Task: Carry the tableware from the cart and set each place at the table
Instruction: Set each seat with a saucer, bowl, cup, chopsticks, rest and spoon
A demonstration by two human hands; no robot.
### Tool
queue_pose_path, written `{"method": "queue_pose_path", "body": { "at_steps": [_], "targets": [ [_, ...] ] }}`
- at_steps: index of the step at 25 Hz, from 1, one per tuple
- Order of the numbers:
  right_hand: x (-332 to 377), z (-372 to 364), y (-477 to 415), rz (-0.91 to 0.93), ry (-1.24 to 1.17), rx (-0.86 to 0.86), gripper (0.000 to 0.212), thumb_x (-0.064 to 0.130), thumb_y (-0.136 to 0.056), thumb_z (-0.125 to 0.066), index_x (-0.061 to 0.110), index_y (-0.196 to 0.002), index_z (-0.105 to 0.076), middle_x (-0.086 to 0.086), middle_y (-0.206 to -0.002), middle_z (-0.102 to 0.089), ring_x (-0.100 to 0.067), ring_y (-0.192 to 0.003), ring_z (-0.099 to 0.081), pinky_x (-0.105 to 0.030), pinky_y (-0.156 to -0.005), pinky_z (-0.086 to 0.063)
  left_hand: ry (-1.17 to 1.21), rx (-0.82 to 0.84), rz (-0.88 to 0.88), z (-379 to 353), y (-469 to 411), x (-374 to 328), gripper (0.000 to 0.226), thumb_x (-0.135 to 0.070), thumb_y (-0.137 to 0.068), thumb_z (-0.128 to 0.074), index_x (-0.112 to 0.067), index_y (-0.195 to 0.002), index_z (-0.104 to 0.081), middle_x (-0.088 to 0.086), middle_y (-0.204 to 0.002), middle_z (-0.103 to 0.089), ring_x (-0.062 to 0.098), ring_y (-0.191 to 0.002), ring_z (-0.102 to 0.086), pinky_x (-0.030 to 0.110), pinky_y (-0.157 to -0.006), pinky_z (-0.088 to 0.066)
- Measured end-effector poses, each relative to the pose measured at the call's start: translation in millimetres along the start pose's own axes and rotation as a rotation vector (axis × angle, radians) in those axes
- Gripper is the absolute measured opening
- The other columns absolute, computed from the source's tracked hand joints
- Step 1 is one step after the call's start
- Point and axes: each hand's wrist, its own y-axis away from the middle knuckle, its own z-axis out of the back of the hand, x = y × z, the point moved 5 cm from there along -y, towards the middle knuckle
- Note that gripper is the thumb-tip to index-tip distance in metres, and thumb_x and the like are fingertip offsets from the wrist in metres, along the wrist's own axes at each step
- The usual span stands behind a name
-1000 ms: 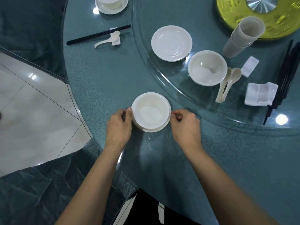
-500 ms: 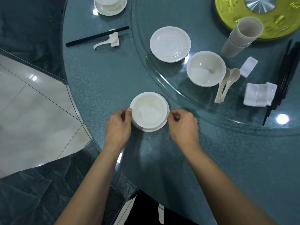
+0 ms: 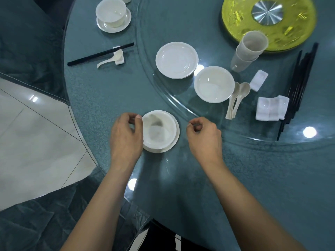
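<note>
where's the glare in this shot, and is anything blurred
Head view: round lamp glare on the glass turntable at right and beside the plate, another low on the table, one on the floor; left hand, right hand and near bowl look slightly smeared; the wide lens bows the table edge.

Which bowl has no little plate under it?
The bowl on the glass turntable beside the spoons. The near bowl and far bowl sit on saucers.
</note>
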Motion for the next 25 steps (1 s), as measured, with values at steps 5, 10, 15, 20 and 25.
{"method": "queue_pose_path", "body": {
  "at_steps": [5,10,15,20,25],
  "targets": [
    [-3.8,34.0,-6.4,0.005,-0.028,-0.088,0.01,0.026,-0.092,-0.062,0.023,-0.096,-0.071,0.006,-0.086,-0.073,-0.017,-0.081,-0.067,-0.029,-0.074,-0.05,0.042,0.096,-0.132,-19.9,5.7,-47.9,0.023,-0.036,-0.103,-0.05,-0.019,-0.104,-0.067,-0.007,-0.098,-0.069,0.016,-0.086,-0.061,0.037,-0.081,-0.049],
    [-22.1,76.7,-15.1,-0.037,-0.016,-0.171,0.008,0.025,-0.093,-0.063,0.023,-0.095,-0.071,0.008,-0.083,-0.069,-0.015,-0.08,-0.063,-0.025,-0.072,-0.044,0.054,0.2,-0.193,-55.8,19.5,-89.5,0.018,-0.035,-0.102,-0.052,-0.024,-0.098,-0.066,-0.015,-0.089,-0.067,0.009,-0.081,-0.06,0.032,-0.079,-0.047],
    [-47.4,115.1,-27.2,-0.1,-0.013,-0.252,0.009,0.026,-0.093,-0.064,0.021,-0.096,-0.071,0.004,-0.091,-0.073,-0.017,-0.086,-0.067,-0.03,-0.077,-0.051,0.043,0.321,-0.303,-91.9,35.8,-130.1,0.017,-0.035,-0.103,-0.052,-0.024,-0.098,-0.064,-0.011,-0.085,-0.064,0.01,-0.078,-0.058,0.035,-0.076,-0.047],
    [-76.5,136.7,-37.8,-0.205,-0.026,-0.321,0.012,0.026,-0.092,-0.063,0.018,-0.095,-0.073,0.002,-0.089,-0.074,-0.023,-0.088,-0.068,-0.038,-0.083,-0.054,0.06,0.419,-0.393,-127.0,46.0,-151.7,0.015,-0.032,-0.102,-0.053,-0.022,-0.097,-0.064,-0.011,-0.085,-0.063,0.012,-0.079,-0.058,0.038,-0.076,-0.05],
    [-90.2,149.6,-45.7,-0.265,-0.009,-0.345,0.017,0.028,-0.093,-0.062,0.018,-0.099,-0.075,0.0,-0.093,-0.075,-0.024,-0.092,-0.068,-0.033,-0.081,-0.051,0.003,0.532,-0.473,-164.3,53.2,-172.7,0.019,-0.03,-0.102,-0.051,-0.022,-0.111,-0.066,-0.007,-0.1,-0.064,0.015,-0.087,-0.057,0.037,-0.084,-0.049]
  ]
}}
